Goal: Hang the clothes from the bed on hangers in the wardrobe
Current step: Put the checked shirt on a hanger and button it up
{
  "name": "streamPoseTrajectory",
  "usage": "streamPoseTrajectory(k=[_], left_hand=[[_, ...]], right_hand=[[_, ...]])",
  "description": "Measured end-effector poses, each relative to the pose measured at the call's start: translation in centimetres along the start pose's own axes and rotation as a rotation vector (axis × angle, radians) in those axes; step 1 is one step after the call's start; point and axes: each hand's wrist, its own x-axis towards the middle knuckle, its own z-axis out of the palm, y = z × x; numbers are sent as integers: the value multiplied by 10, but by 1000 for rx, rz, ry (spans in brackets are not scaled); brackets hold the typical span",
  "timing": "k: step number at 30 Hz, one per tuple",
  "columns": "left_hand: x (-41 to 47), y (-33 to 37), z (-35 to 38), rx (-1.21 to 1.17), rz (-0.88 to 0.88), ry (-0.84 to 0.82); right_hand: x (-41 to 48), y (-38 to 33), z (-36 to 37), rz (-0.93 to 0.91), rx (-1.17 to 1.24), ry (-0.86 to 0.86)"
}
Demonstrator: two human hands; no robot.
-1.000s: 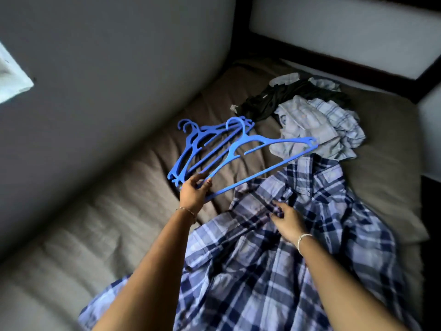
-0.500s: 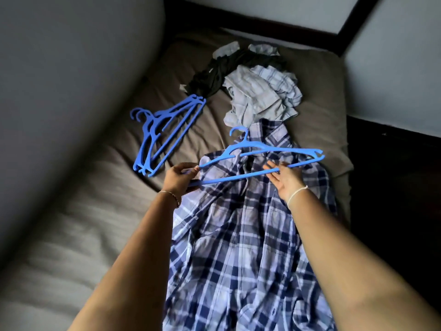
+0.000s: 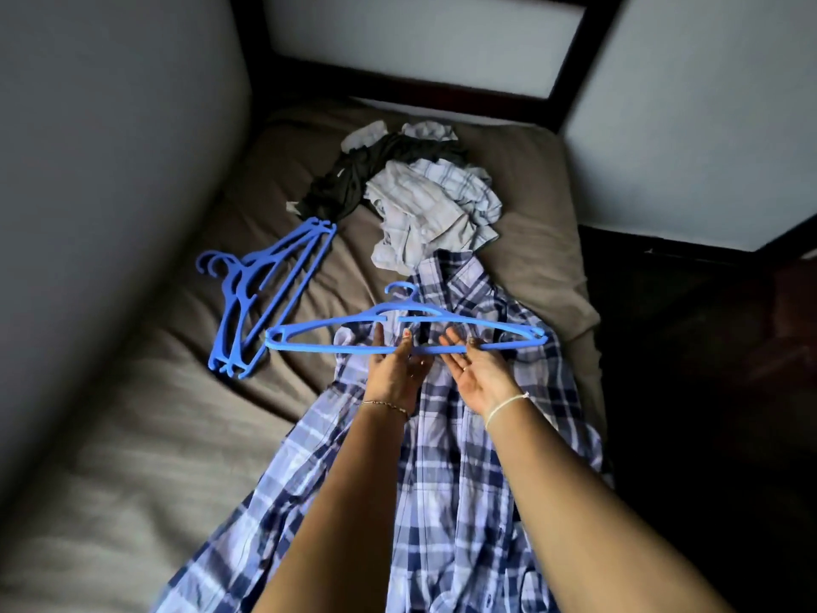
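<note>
A blue plastic hanger (image 3: 336,323) hovers level over the collar of a blue and white plaid shirt (image 3: 446,480), which lies spread flat along the bed. My left hand (image 3: 393,373) grips the hanger's bottom bar near its middle, thumb and fingers reaching up past the bar. Just to the right, my right hand (image 3: 482,378) lies palm up with straight fingers touching the same bar. A pile of crumpled clothes (image 3: 424,205), pale checked cloth with a black garment (image 3: 353,179) beside it, lies beyond the collar. No wardrobe is in view.
A stack of spare blue hangers (image 3: 247,303) lies on the brown bed cover (image 3: 177,435) left of the shirt. A grey wall (image 3: 88,170) runs along the bed's left side. A dark headboard frame (image 3: 442,90) is at the far end, dark floor (image 3: 685,391) to the right.
The hanger moved from over the spare hangers to above the shirt collar. My left hand slid along the bar toward the middle. My right hand left the shirt, took the bar, then opened.
</note>
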Motion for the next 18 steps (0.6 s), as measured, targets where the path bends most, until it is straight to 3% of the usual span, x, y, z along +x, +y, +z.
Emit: streamPoseTrajectory(k=[4,10,14,18], left_hand=[[17,-11,10,-48,-9,5],[38,-21,15,-34,51,74],[56,-27,12,-15,81,136],[77,-32,9,-26,127,181]], right_hand=[[20,-15,-18,51,-137,-35],[65,-35,-66,23,-883,26],[98,-47,-92,-233,-1301,225],[123,-60,-100,-546,-1684,170]])
